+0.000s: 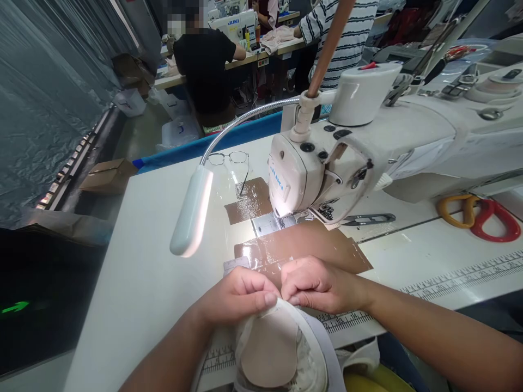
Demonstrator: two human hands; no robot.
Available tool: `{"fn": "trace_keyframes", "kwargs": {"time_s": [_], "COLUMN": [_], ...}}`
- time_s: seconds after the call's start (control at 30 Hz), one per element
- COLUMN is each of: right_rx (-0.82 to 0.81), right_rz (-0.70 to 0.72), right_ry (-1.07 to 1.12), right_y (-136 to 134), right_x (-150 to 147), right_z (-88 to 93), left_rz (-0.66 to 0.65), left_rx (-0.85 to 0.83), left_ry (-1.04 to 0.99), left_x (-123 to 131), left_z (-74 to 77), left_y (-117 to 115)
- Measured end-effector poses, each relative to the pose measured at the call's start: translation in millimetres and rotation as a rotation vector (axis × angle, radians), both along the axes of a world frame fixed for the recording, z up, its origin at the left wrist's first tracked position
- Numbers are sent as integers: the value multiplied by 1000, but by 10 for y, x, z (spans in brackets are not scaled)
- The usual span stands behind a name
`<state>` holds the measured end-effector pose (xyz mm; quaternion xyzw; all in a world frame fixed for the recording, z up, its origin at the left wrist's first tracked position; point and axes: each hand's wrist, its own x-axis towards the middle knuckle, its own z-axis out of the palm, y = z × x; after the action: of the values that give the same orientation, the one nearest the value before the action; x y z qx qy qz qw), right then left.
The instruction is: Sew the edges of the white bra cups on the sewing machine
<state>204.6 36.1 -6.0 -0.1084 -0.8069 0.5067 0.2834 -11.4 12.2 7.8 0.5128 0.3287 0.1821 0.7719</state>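
Observation:
My left hand pinches the top edge of a pale padded fabric cup with a white border, which looks like a bra cup. Close beside it, my right hand has thumb and curled fingers pressed together at the same edge. The fingertips of both hands nearly meet there. The cup hangs at the table's front edge, its lower part cut off by the frame. Just beyond my hands stands a white sewing machine, its needle area lit and partly hidden by the machine head.
A bendable lamp hangs left of the machine. Glasses lie behind it. Thread snips and red-handled scissors rest to the right. Brown sheeting and a printed ruler cover parts of the table. Co-workers are at tables beyond.

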Motion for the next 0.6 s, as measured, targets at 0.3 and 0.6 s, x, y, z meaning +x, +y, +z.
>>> {"fn": "trace_keyframes", "kwargs": {"time_s": [0.3,0.6], "right_rx": [74,75], "right_rz": [-8,39], "right_ry": [-22,13], "right_y": [-9,12], "right_x": [30,36], "right_z": [-58,-27], "left_rz": [13,20], "left_rx": [-24,-77], "left_ry": [8,19], "left_x": [12,3], "left_z": [-9,-35], "left_y": [-4,-14]}}
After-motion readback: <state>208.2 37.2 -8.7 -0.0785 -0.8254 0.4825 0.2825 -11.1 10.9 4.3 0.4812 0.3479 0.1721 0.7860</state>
